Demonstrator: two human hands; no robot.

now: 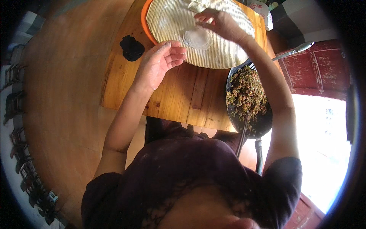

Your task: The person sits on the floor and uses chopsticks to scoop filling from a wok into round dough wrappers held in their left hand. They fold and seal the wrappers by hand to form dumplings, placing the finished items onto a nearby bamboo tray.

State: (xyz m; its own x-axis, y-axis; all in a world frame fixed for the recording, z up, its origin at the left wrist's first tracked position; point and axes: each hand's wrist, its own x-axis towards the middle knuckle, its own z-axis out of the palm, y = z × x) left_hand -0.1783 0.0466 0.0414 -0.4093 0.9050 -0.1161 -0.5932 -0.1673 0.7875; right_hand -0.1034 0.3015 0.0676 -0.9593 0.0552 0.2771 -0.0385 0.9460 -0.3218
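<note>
My left hand [167,58] is raised palm up near the front left rim of a round ribbed mat [226,55], fingers a little curled, with nothing in it. Over the mat, my right hand [218,24] is held palm down just above and right of a small stack of thin round dough wrappers [197,37]; its fingers are bent, and no object shows between them. White powder dusts the mat. Behind the right hand, a pale lump of dough or filled dumplings [198,5] lies at the picture's top edge; which of these it is I cannot tell.
A dark pan [257,128] of chopped filling [247,91] stands at the table's right, partly behind my right forearm, with a metal fork-ended utensil [296,51] and chopsticks [243,137] in it. A black object [131,48] lies left on the wooden table [177,94]. An orange rim [145,21] shows under the mat.
</note>
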